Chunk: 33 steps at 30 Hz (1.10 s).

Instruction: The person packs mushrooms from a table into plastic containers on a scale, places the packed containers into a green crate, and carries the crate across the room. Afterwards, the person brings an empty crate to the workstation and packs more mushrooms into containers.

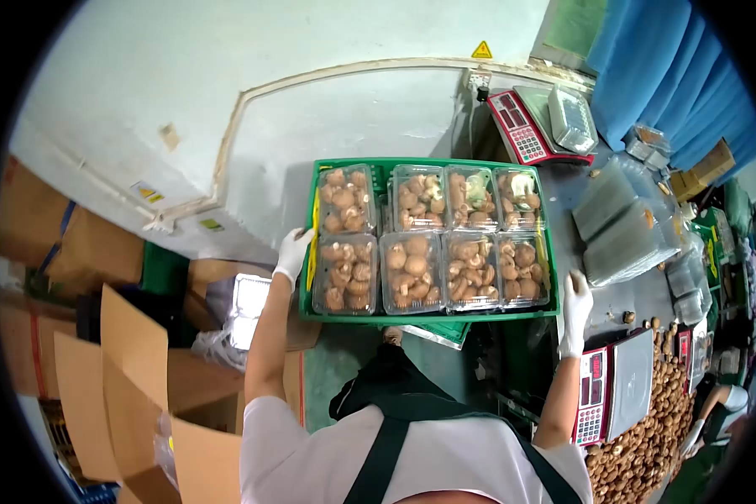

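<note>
A green plastic crate (433,319) is in front of me, holding several clear lidded boxes of brown mushrooms (412,265) in two rows. Two boxes in the back row also show something pale green and white, perhaps mushroom stems or a label. My left hand (294,254), in a white glove, is closed on the crate's left side beside a yellow strip (313,244). My right hand (575,312), also gloved, is curled at the crate's right side, its fingertips partly hidden.
On the right, a table bears red-and-white scales (592,395), stacked clear boxes (626,223) and loose mushrooms (647,428). Another scale (521,130) stands behind the crate. Open cardboard boxes (134,378) are at left. A co-worker's arm (710,412) shows at far right.
</note>
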Tool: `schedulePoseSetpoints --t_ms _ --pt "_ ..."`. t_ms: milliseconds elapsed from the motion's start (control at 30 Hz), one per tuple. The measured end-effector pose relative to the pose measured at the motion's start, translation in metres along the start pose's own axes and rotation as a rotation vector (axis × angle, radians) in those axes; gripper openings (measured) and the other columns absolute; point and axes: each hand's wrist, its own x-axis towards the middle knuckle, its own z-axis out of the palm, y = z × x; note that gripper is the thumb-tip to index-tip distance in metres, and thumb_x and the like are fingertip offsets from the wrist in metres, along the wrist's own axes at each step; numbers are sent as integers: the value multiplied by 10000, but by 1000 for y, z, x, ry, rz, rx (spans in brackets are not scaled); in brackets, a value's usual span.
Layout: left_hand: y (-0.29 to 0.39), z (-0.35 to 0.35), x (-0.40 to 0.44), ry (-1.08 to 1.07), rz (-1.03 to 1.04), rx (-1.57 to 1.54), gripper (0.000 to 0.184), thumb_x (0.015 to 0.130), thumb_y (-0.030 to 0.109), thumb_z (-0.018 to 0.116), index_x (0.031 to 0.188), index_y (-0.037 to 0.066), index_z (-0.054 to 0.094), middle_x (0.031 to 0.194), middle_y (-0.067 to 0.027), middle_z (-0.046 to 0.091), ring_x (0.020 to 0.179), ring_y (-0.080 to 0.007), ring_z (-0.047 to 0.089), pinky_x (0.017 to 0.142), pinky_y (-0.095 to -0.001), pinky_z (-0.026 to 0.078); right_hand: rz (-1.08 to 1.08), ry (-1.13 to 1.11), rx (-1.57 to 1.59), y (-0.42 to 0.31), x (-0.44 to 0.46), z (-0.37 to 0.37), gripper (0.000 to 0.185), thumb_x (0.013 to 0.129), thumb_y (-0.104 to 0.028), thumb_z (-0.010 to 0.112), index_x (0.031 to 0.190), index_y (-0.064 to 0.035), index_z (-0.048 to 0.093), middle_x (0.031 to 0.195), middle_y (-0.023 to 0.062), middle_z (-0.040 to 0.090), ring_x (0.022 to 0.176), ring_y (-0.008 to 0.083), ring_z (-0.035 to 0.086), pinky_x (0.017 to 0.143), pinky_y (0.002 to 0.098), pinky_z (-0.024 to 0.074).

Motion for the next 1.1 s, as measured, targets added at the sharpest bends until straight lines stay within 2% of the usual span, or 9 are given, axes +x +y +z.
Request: schedulePoseSetpoints --t_ms 67,133,233,400,567,600,767,967,1100 --pt "12 7 -4 -60 -86 -52 453 824 301 635 1103 -39 528 974 -98 605 872 -156 565 739 -262 442 69 -67 -109 6 43 31 394 825 -268 585 1116 -1 569 1058 191 614 986 264 602 850 323 447" --pt "36 11 -13 -54 -146 -81 339 837 326 616 960 17 551 730 -21 564 585 -85 519 493 -232 397 240 -171 53 -1 68 58 486 834 -282 590 1172 59 511 1119 199 587 1042 250 565 890 308 418" --pt "42 11 -8 -140 -278 -180 317 841 337 608 920 37 542 646 -20 541 476 -101 486 436 -249 379 458 -274 178 -5 88 88 513 837 -320 597 1167 65 521 1134 154 579 1028 200 540 894 275 392" --pt "44 17 -13 -142 -294 -250 281 859 358 575 806 98 483 552 36 409 381 -67 341 355 -227 274 620 -386 243 -6 96 89 506 850 -468 550 944 23 633 779 17 572 656 108 464 594 267 385" --pt "42 7 -44 -126 -417 -350 309 808 388 629 755 131 467 521 64 348 374 -54 295 350 -229 209 476 -509 -80 -39 81 72 789 814 -634 447 1135 79 548 1072 188 592 1051 237 506 911 311 360" --pt "50 4 -46 -106 -385 -362 308 807 393 629 751 130 478 521 68 347 379 -52 296 353 -227 205 406 -404 31 -29 78 78 710 791 -617 520 883 80 619 741 32 563 690 107 456 613 269 384" --pt "56 14 -39 80 -329 -192 381 801 421 612 738 47 581 594 11 451 550 -106 438 502 -282 326 551 -478 64 -35 100 90 583 837 -565 500 759 1 614 664 -18 504 578 83 399 507 260 326" --pt "90 28 -94 320 -448 44 505 818 469 559 927 -20 619 835 -128 629 798 -206 582 742 -334 429 374 -625 328 -70 126 109 452 892 -503 464 855 -73 596 697 -47 444 609 67 384 538 225 342" --pt "13 37 -89 456 -415 53 530 796 475 560 957 -27 619 844 -159 633 807 -245 600 743 -362 447 377 -845 326 -48 154 140 554 895 -501 458 1095 4 569 882 6 528 784 98 467 679 240 404"
